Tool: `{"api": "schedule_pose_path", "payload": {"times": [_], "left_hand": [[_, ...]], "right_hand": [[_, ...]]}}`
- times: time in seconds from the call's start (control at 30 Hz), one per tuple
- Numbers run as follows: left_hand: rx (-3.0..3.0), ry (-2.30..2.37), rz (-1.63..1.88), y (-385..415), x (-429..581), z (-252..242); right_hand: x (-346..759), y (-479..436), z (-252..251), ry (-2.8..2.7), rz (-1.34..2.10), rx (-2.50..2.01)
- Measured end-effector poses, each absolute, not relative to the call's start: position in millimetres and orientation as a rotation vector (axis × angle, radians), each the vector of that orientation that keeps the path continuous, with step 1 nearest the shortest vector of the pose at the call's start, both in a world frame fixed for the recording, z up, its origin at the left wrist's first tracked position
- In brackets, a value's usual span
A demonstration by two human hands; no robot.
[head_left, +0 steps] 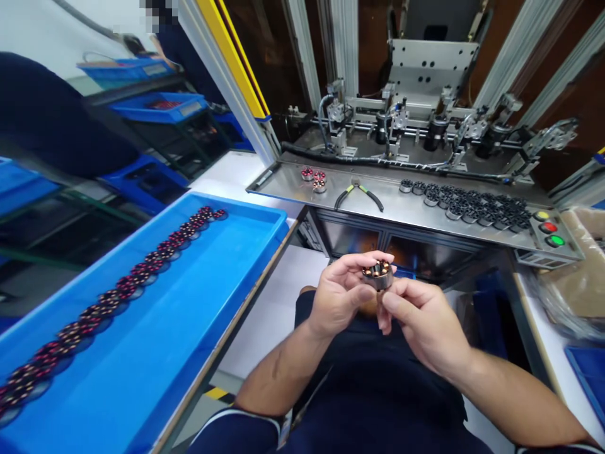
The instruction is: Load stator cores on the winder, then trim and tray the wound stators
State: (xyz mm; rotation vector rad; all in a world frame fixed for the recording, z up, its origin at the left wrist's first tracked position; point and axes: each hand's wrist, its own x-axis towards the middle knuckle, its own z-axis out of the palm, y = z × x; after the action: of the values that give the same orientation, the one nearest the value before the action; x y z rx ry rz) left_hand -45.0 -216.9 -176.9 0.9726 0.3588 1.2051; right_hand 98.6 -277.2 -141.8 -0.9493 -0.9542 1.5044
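Note:
In front of my lap, my left hand (336,295) grips a small ring-shaped motor stator (378,276) wound with copper wire, thumb on the near side and fingers around the back. My right hand (425,314) is closed just below it, thumb and fingers pinched together at the lower edge. What the right fingertips hold is hidden or too small to make out. On the metal ledge beyond lie cutting pliers (358,195) with green-and-black handles, spread apart. Left of them are several wound stators (319,185); to the right stand rows of dark stator cores (486,208).
A blue tray (189,302) at the left holds a long row of wound stators. Behind the ledge (293,183) stands a machine with several clamping stations (390,132). Push buttons (548,227) and a cardboard box (581,265) are at right. Another person's dark sleeve (47,120) shows at left.

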Motion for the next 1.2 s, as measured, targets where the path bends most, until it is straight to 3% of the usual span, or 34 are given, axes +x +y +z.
{"api": "schedule_pose_path", "payload": {"times": [0.17,0.3,0.37,0.47,0.6,0.8,0.9,1.03,1.2], "left_hand": [[1.122,0.281,1.189,-211,-49,-175],[1.356,0.169,1.153,-208,-52,-170],[1.427,0.248,1.236,-210,-55,-168],[1.587,0.575,1.345,-218,-57,-164],[1.782,0.706,1.209,-232,-53,-154],[2.117,0.756,1.379,-229,-47,-146],[2.431,0.851,1.502,-227,-48,-148],[2.614,0.925,1.502,-226,-48,-152],[2.637,0.897,1.494,-226,-54,-154]], "right_hand": [[103,-273,-147,-0.825,1.725,-0.716],[106,-272,-153,-0.953,1.688,-0.659],[109,-272,-156,-1.077,1.456,-0.721],[116,-272,-162,-1.371,0.794,-0.862],[123,-274,-169,-1.615,0.245,-0.908],[150,-277,-155,-1.659,0.346,-0.940],[156,-278,-137,-1.751,0.211,-0.921],[139,-273,-126,-1.983,0.008,-1.084],[125,-265,-124,-1.977,0.115,-1.061]]}}
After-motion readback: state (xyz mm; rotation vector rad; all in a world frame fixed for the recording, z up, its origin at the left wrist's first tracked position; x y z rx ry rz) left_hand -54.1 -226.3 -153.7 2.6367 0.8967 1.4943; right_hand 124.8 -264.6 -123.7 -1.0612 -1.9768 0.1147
